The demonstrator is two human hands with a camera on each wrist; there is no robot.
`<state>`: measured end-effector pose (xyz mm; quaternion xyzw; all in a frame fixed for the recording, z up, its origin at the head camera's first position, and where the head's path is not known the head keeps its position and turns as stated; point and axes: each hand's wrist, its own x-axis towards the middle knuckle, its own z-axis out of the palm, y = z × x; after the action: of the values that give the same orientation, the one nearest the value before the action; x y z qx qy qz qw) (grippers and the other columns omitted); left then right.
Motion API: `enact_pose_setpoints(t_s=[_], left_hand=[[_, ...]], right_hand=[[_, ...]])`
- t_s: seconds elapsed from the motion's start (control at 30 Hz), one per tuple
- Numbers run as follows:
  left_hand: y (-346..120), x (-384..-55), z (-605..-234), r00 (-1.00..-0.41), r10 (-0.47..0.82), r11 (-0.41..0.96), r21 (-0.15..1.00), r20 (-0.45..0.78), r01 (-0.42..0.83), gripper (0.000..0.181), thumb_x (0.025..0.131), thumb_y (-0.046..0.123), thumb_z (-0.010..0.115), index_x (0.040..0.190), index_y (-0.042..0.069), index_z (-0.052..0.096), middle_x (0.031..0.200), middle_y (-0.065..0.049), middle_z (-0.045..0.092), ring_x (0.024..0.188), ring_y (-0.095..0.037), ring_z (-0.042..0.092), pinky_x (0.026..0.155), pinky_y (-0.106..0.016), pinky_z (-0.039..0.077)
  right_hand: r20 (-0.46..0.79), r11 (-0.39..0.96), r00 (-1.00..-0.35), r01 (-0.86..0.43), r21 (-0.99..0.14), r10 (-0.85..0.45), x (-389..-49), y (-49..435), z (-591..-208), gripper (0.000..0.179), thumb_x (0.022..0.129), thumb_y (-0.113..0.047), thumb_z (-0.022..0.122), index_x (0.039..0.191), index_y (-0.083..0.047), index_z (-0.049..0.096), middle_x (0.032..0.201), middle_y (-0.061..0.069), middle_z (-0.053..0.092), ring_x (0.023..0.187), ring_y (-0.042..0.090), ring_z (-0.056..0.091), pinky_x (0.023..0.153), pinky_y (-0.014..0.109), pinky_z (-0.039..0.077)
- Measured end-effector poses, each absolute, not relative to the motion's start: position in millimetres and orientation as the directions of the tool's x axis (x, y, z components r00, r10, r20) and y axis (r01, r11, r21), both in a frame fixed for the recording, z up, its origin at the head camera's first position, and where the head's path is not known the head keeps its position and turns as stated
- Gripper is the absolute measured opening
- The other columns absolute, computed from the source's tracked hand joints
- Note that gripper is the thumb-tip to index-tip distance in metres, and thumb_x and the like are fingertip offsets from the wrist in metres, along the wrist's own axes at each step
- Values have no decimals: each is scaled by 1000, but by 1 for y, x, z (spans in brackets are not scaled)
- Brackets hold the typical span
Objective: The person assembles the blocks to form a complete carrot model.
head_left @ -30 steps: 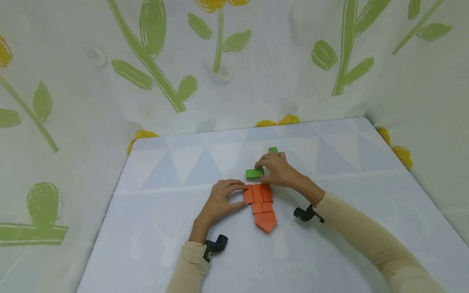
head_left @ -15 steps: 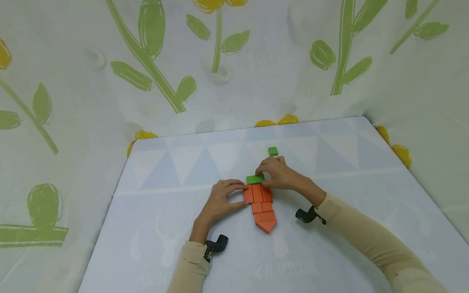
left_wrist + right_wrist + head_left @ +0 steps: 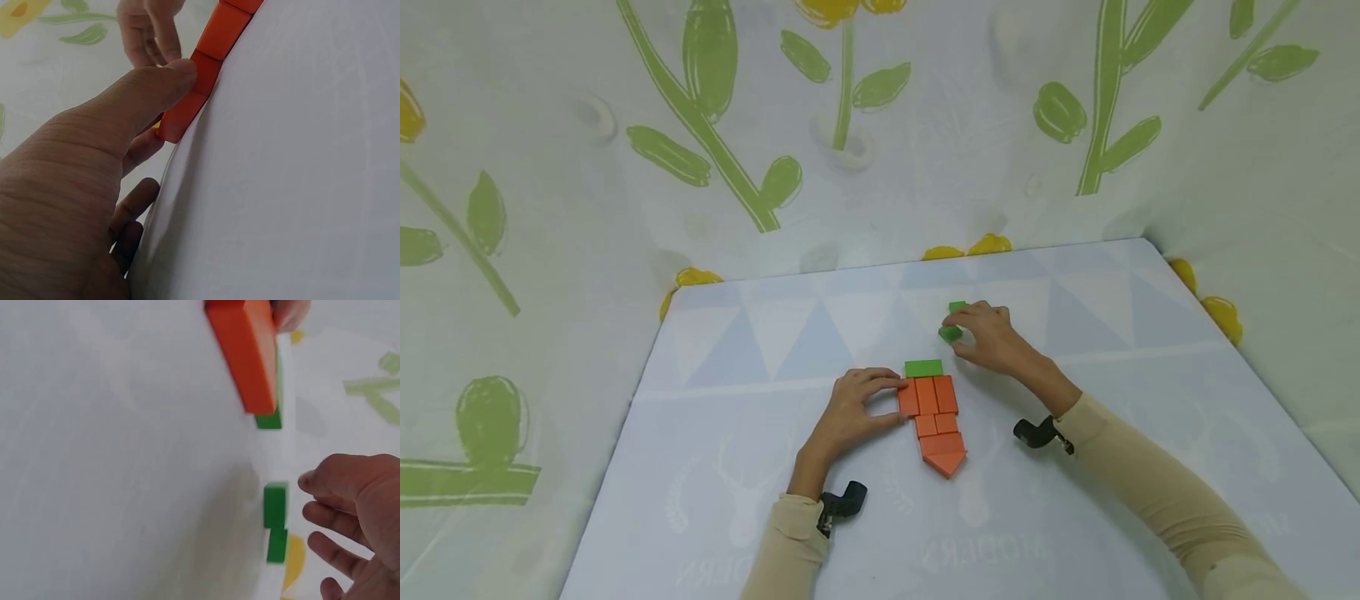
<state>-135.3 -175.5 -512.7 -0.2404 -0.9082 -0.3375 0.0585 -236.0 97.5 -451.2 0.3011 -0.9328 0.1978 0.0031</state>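
Orange blocks (image 3: 927,396) lie side by side in a carrot-like shape that ends in a pointed orange block (image 3: 946,462) on the near side. My left hand (image 3: 853,406) holds the leftmost orange block (image 3: 184,112) between thumb and fingers. Along the far side of the orange row lies a long green block (image 3: 922,368). My right hand (image 3: 988,335) hovers with bent fingers around a small green block (image 3: 951,333); the right wrist view shows a gap between its fingertips and that block. Just beyond, another small green block (image 3: 277,545) is partly covered by the hand in the head view.
The blocks lie on a pale table (image 3: 715,467) with a printed triangle pattern. Behind and beside it hangs a light sheet (image 3: 925,183) with green leaves and yellow flowers. Each wrist carries a black camera (image 3: 846,500).
The right hand slid the long green block nearer until it lay along the orange row. It then let go and moved away, right and back, to the small green blocks. The left hand stayed.
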Motion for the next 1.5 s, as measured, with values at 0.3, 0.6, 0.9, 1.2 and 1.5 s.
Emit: enact_pose_setpoints(t_s=[0.3, 0.6, 0.9, 1.2, 1.5], left_hand=[[-175, -132, -518, -874, 410, 644, 596, 261, 480, 48, 85, 42, 79, 130, 31, 67, 134, 8, 58, 122, -19, 48, 101, -48, 34], [-176, -131, -513, -882, 395, 653, 597, 258, 467, 47, 85, 44, 78, 129, 33, 68, 134, 11, 58, 123, -16, 47, 102, -47, 34], [-177, -134, -516, -874, 399, 648, 590, 277, 482, 46, 85, 42, 79, 128, 29, 69, 133, 8, 59, 122, -18, 49, 100, -49, 35], [-176, -135, -515, -874, 402, 646, 591, 274, 483, 46, 84, 43, 79, 127, 29, 69, 134, 8, 58, 124, -18, 48, 102, -49, 34], [-177, -137, -514, -880, 402, 658, 589, 253, 470, 46, 85, 46, 78, 129, 34, 68, 134, 12, 57, 124, -14, 46, 104, -47, 34]], right_hand=[[96, 753, -795, -601, -267, -600, -253, 102, -465, 31, 90, -9, 73, 120, -11, 70, 131, 8, 64, 124, 34, 48, 91, 57, 32], [168, 676, -742, -664, -320, -649, -248, 81, -456, 26, 89, -14, 75, 115, -12, 72, 119, 4, 69, 116, 27, 52, 92, 52, 33], [190, 575, -640, -759, -305, -744, -242, 48, -450, 24, 89, -15, 77, 113, -15, 73, 119, 1, 69, 115, 22, 52, 91, 48, 34], [130, 494, -542, -823, -281, -830, -244, 35, -447, 24, 88, -12, 78, 111, -16, 75, 115, -3, 71, 112, 22, 54, 87, 45, 36], [27, 515, -562, -775, -366, -827, -251, 37, -444, 22, 93, -10, 70, 113, -17, 75, 121, -2, 69, 119, 23, 51, 92, 49, 32]])
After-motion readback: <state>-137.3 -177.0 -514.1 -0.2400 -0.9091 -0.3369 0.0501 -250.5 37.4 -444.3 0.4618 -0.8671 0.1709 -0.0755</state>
